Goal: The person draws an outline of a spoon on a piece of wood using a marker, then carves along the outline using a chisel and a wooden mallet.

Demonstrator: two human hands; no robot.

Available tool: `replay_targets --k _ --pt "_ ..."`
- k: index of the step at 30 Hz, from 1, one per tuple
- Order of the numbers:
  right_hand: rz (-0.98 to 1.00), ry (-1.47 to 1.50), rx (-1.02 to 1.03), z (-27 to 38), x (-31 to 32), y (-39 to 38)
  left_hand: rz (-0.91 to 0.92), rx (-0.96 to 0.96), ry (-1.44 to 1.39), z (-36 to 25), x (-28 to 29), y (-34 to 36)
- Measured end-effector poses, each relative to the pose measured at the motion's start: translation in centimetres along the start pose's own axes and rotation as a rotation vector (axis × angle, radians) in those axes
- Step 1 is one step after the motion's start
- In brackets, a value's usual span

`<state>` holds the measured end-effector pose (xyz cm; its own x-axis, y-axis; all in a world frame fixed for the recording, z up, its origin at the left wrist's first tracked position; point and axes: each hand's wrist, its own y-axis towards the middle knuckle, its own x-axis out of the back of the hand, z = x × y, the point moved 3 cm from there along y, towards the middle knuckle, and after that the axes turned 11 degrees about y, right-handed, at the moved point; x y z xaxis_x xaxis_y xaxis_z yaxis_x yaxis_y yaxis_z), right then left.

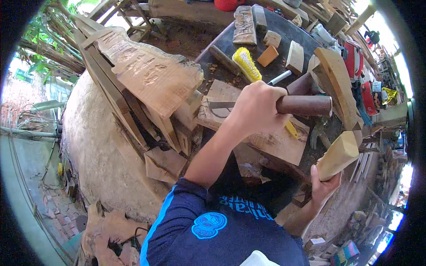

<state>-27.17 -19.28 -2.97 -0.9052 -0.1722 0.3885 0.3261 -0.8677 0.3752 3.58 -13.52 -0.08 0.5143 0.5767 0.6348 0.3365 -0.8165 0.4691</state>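
Note:
My left hand (259, 106) is closed around the dark brown handle (310, 106) of a chisel. Its grey blade (219, 105) points left, over a wooden board (279, 148) with dark curved lines on it; I cannot tell whether the tip touches. In my right hand (325, 186) is a pale, squared wooden mallet (339, 155), raised to the right of the board, its lower end hidden by the fingers. A yellow-bristled brush (246, 64) lies just beyond my left hand. A yellow handle end (291, 129) shows below the same hand.
A carved wooden slab (146, 71) rests on timber at the left. Wood blocks (268, 56) and a white marker (280, 78) lie on the dark tabletop (284, 35). A thick curved plank (339, 84) stands at the right, near red tools (353, 60). A wood stump piece (111, 230) sits lower left.

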Motion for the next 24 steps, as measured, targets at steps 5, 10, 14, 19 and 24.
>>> replay_targets --k 5,10,14,19,24 --pt "0.008 -0.001 0.014 0.5 0.2 0.3 0.033 -0.021 -0.018 -0.1 0.1 0.0" --pt "0.011 -0.016 0.045 1.1 0.6 0.8 0.029 -0.060 -0.132 0.2 0.0 -0.3" --pt "0.008 -0.038 0.094 1.8 1.3 2.4 0.074 -0.101 -0.130 0.1 0.3 -0.6" --pt "-0.127 0.175 0.307 3.9 2.7 5.0 0.185 -0.073 -0.142 -0.3 0.5 -0.5" --pt "-0.359 0.528 0.318 3.9 0.9 5.4 0.186 -0.125 -0.185 -0.2 0.5 -0.4"
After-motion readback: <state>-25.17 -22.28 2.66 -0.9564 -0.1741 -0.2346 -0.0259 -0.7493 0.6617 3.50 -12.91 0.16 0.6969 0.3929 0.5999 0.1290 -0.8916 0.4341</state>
